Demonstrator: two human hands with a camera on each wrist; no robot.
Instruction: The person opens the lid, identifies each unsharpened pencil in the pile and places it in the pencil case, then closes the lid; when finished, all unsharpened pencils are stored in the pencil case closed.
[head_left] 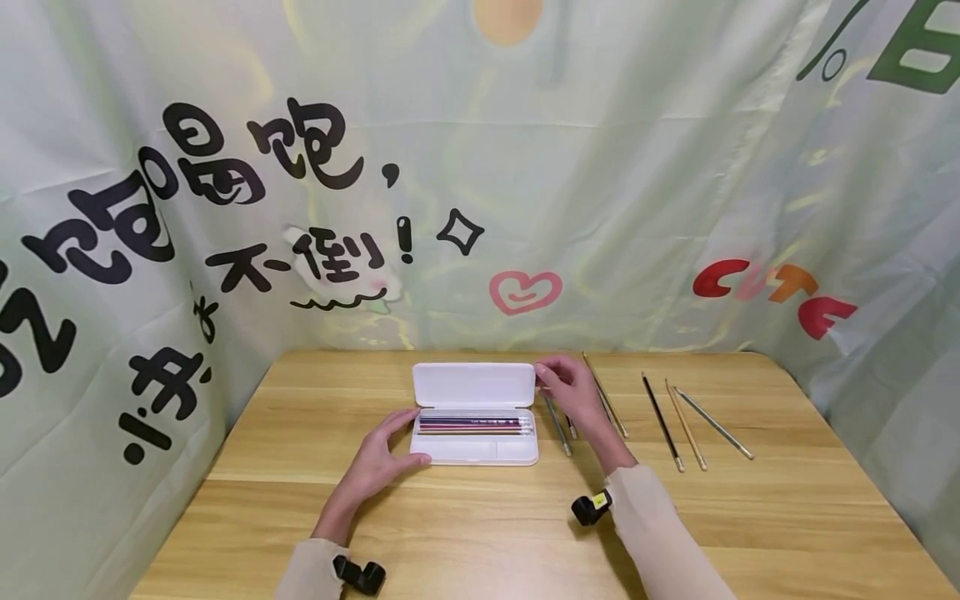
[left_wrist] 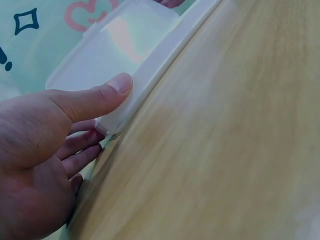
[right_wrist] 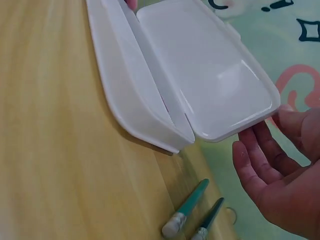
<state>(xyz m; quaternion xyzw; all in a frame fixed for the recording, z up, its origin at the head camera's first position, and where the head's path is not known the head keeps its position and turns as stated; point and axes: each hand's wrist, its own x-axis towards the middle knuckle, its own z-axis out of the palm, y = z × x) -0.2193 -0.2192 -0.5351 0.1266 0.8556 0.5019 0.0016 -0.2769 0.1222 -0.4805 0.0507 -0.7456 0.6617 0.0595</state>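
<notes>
A white pencil case (head_left: 457, 452) lies on the table with its lid (head_left: 474, 385) raised at the back. Several pencils (head_left: 468, 426) lie side by side in its long rear compartment. My left hand (head_left: 373, 460) grips the case's left end, thumb on the front corner (left_wrist: 120, 82) and fingers around the side. At the lid's right edge, my right hand (head_left: 572, 390) holds the upper corner between thumb and fingers, as the right wrist view (right_wrist: 280, 170) shows from the side. The wrist views hide the pencils inside the case.
Just right of the case, a teal pencil (head_left: 557, 427) and others lie partly under my right forearm. Farther right are a black pencil (head_left: 663, 423), a tan one (head_left: 686, 425) and a grey one (head_left: 715, 423). A printed curtain (head_left: 600, 208) hangs behind the wooden table (head_left: 480, 525).
</notes>
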